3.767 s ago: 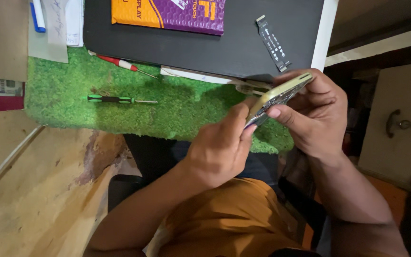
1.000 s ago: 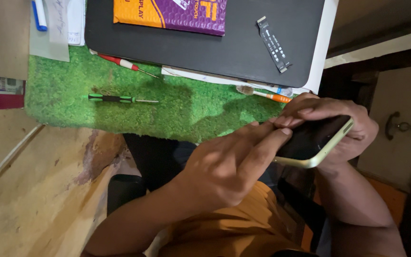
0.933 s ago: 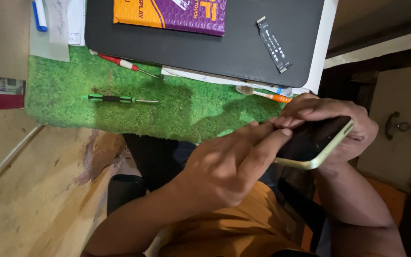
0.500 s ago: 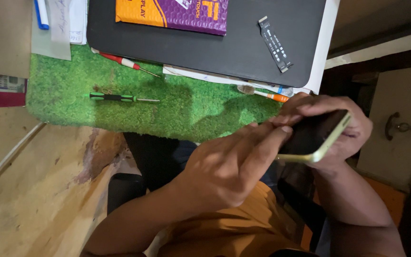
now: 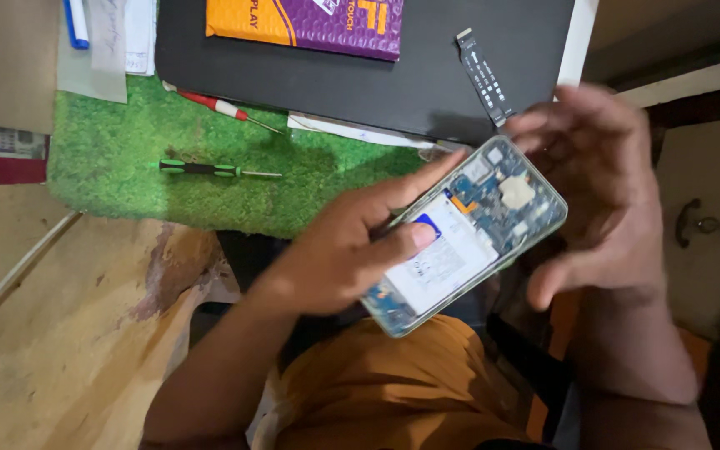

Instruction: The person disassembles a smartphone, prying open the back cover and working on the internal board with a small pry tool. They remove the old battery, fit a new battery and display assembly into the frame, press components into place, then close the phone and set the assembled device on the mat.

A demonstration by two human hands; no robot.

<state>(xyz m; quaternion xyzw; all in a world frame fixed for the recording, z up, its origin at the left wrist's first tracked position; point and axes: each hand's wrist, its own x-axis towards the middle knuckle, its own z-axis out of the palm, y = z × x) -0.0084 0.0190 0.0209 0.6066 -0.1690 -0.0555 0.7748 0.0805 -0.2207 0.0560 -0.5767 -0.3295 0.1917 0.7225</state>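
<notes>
Over the lap, near the surface (image 5: 60,350), the left hand (image 5: 335,250) grips an opened phone (image 5: 468,233), back cover already off, battery and board exposed. Right hand (image 5: 610,192), blurred, hangs spread beside it, grasping nothing. Screwdrivers (image 5: 218,170) lie unused on the green mat (image 5: 127,158); reassembly remains.

An opened phone (image 5: 467,233) shows bare circuit board, a matt white paper-labelled battery and a pale green plastic frame. Nearby: rough green artificial-turf mat (image 5: 168,158), smooth matt black mat (image 5: 360,83), glossy printed packet (image 5: 310,21), worn, stained wooden table (image 5: 52,333).
</notes>
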